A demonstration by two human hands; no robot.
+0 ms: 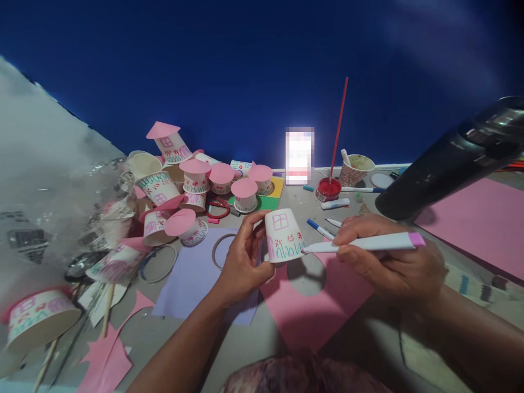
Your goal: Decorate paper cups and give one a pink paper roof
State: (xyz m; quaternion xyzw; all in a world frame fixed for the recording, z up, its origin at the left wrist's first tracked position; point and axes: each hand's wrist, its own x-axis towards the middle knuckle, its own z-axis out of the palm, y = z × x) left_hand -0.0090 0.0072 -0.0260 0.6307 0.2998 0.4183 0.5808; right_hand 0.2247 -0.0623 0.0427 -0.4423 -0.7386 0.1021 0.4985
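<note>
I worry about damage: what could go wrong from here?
The left hand grips the white paper cup, which might dent. The right hand holds a white, pink-ended marker at the green scribbles; a slip might leave stray marks. The tall red stick, if bumped, could tip the round red pot.

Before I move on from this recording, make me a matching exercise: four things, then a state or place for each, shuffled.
1. left hand
2. right hand
3. lilac sheet
4. red stick

A. rising from the red pot
B. gripping a decorated cup
C. left of the holed pink sheet
D. holding a white marker

Pairs: 1-B, 2-D, 3-C, 4-A
</note>
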